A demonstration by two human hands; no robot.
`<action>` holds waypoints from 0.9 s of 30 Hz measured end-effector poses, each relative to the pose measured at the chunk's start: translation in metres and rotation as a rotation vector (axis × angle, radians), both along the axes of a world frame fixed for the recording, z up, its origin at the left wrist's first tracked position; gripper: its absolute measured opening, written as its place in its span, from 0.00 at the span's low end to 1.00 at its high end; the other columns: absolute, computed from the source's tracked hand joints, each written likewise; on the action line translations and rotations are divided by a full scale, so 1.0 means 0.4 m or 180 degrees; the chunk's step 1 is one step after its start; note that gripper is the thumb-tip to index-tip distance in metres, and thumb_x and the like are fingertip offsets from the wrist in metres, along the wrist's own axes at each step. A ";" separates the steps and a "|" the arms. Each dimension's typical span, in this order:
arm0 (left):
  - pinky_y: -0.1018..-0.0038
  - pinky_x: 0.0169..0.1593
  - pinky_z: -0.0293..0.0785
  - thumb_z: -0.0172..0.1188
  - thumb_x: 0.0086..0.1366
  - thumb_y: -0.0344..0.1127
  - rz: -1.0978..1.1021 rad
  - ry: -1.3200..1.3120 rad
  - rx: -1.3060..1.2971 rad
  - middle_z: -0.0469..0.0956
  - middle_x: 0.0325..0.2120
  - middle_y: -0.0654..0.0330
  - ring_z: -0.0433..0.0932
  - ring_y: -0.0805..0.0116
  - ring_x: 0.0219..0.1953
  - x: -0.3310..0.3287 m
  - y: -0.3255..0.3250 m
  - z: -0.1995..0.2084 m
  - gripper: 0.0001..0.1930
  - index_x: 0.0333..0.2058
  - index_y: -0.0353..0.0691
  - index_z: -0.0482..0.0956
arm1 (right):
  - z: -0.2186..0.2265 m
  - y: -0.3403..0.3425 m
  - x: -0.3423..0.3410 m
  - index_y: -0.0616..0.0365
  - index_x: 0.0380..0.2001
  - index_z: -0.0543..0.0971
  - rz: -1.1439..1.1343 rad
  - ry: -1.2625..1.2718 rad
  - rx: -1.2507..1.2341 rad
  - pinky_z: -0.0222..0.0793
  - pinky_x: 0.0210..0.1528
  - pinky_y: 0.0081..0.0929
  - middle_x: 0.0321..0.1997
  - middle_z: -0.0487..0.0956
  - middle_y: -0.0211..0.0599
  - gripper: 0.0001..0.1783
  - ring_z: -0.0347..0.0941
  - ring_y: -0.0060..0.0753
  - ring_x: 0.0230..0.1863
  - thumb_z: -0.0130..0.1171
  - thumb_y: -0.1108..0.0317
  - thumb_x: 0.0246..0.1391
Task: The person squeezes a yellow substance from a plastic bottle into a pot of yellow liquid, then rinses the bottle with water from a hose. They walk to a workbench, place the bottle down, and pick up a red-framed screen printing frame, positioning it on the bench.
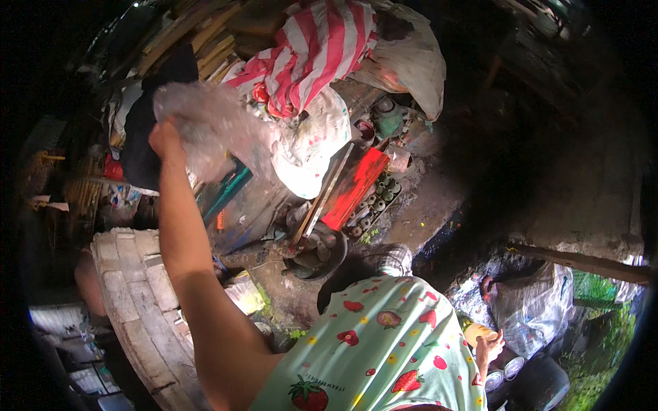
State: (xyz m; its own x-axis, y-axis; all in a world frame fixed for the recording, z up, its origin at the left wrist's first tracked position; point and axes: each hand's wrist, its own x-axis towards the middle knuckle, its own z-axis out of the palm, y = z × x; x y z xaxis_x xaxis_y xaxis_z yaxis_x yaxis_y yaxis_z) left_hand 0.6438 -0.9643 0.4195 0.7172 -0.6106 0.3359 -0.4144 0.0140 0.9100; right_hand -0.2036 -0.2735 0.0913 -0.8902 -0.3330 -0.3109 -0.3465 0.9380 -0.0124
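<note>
My left arm reaches out to the far left, and my left hand (164, 139) is closed on a crumpled clear plastic bag (205, 130), which is blurred by motion. The bag hangs in front of a dark cloth (140, 140) and beside a bright white plastic sack (305, 147). Low at the right, past my shirt, my right hand (488, 344) is partly hidden. Its fingers curl at a small yellowish rounded thing (473, 333), whose kind I cannot make out. Two round, pale-rimmed containers (504, 373) are just below that hand.
A red-and-white striped bag (319, 51) lies at the top. Ahead are a red board (355, 188), a crate of small bottles (373, 205) and a dark basin (319, 257). A low block wall (130, 281) curves at left; a filled clear bag (534, 305) stands at right.
</note>
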 end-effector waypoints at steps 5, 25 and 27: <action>0.56 0.58 0.80 0.69 0.68 0.35 -0.0531 0.0826 -0.0814 0.84 0.57 0.49 0.84 0.52 0.55 -0.178 -0.068 0.280 0.23 0.56 0.26 0.83 | 0.001 -0.087 -0.054 0.39 0.77 0.68 0.0267 -0.0048 -0.0081 0.71 0.71 0.60 0.72 0.70 0.51 0.60 0.68 0.66 0.72 0.76 0.61 0.33; 0.54 0.64 0.76 0.61 0.78 0.40 -0.1259 0.1097 -0.0918 0.77 0.65 0.53 0.78 0.56 0.62 -0.696 -0.824 0.127 0.24 0.68 0.40 0.75 | 0.144 -1.467 -0.538 0.48 0.75 0.67 0.2290 0.1107 -0.1093 0.64 0.72 0.62 0.71 0.71 0.45 0.57 0.66 0.58 0.72 0.83 0.60 0.40; 0.55 0.64 0.76 0.60 0.78 0.41 -0.1439 0.1137 -0.0872 0.77 0.66 0.53 0.78 0.56 0.62 -0.755 -0.933 0.096 0.25 0.69 0.40 0.74 | 0.087 -1.495 -0.592 0.42 0.77 0.67 0.2436 0.1438 -0.1192 0.65 0.72 0.59 0.72 0.70 0.43 0.59 0.66 0.57 0.73 0.83 0.63 0.38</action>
State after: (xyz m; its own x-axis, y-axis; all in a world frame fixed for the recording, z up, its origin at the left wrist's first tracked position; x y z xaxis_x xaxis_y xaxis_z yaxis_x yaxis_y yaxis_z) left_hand 0.3418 -1.3375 0.4580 0.5055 -0.8050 0.3106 0.0153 0.3683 0.9296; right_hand -0.4404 -0.8717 0.1262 -0.4004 -0.8810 0.2521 -0.9081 0.4183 0.0195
